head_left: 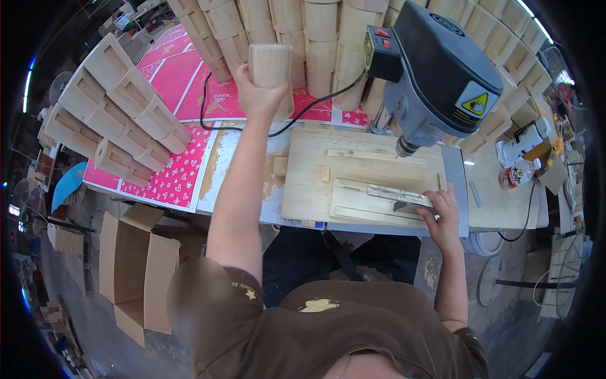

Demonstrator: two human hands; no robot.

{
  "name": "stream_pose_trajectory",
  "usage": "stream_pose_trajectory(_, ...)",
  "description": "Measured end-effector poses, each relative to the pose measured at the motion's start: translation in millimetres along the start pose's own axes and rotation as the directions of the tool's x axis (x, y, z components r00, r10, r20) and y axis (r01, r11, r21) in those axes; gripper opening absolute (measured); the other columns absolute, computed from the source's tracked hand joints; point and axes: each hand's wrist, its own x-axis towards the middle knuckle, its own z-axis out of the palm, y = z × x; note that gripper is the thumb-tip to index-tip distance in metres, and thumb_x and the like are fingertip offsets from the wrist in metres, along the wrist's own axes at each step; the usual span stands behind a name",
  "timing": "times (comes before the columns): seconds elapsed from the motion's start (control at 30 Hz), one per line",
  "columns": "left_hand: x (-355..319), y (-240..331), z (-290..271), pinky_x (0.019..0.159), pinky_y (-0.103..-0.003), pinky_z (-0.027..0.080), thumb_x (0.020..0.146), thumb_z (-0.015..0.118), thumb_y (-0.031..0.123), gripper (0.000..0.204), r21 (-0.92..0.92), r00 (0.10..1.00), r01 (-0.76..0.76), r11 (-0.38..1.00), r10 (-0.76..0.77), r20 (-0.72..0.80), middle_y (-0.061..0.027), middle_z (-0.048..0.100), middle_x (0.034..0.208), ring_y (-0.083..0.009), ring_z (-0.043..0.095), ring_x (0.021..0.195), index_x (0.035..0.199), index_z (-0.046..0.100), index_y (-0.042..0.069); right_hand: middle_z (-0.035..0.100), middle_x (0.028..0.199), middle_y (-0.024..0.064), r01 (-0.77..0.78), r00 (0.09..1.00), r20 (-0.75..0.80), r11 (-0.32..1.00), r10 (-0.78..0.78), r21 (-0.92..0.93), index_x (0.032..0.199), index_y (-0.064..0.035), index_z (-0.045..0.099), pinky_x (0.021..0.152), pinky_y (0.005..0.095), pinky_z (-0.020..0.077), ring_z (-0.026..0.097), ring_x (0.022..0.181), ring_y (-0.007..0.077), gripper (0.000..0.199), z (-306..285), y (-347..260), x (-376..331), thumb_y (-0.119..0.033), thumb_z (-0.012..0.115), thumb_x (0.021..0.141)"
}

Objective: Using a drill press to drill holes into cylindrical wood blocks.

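My left hand (262, 95) is stretched far forward, its fingers wrapped round the side of a pale wooden block (271, 68) with rounded edges. The block stands upright in front of the stacked rows of similar blocks. At the right of the wooden jig board (306, 183), my right hand (443, 218) is closed, thumb and fingers pinching a dark flat piece (407, 206) beside a narrow wooden strip (398, 193). What kind of piece it is cannot be made out. Above the board hangs the drill press (435, 76), its chuck (404, 148) over the board's far right part.
Recessed wooden blocks (120, 95) stand stacked at the left on a pink printed sheet (192, 161). A black cable (315, 100) crosses the table. A bottle (519, 174) stands at the right. An open cardboard box (161, 278) sits on the floor at the left.
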Motion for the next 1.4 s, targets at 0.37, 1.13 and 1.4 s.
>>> stream_pose_trajectory(0.37,-101,52,-100,0.084,-0.028,0.044,0.064,0.074,0.020,0.055,-0.318,0.639,0.438,0.841,-0.042,0.768,-0.0076,0.059,0.101,-0.0148,0.056,0.094,0.110,0.052,0.001,0.056,0.086,0.0115,0.020,0.999,0.030,1.000,-0.021,0.020,0.098,-0.0055,0.060,0.073,0.0391,0.0424,0.052,0.084,0.0324,0.031,-3,7,0,-0.008,0.069,0.068)
stream_pose_trajectory(1.13,-114,26,-56,0.062,-0.020,0.045,0.063,0.074,0.021,0.049,0.115,0.175,0.561,0.820,-0.253,0.952,-0.0068,0.066,0.088,-0.0105,0.061,0.075,0.105,0.063,-0.003,0.058,0.086,0.0063,0.183,0.981,0.047,0.979,-0.188,0.089,0.097,-0.0069,0.061,0.072,0.0374,0.0396,0.053,0.086,0.0269,0.029,-6,33,7,-0.011,0.069,0.070)
stream_pose_trajectory(1.4,-133,20,-57,0.076,-0.026,0.050,0.074,0.070,0.027,0.045,-0.015,0.306,0.585,0.811,-0.204,0.930,-0.0116,0.066,0.095,-0.0149,0.063,0.082,0.106,0.062,-0.004,0.057,0.079,0.0077,0.164,0.985,0.028,0.976,-0.170,0.144,0.093,-0.0054,0.062,0.070,0.0373,0.0395,0.052,0.079,0.0273,0.025,-7,31,10,-0.013,0.069,0.071)
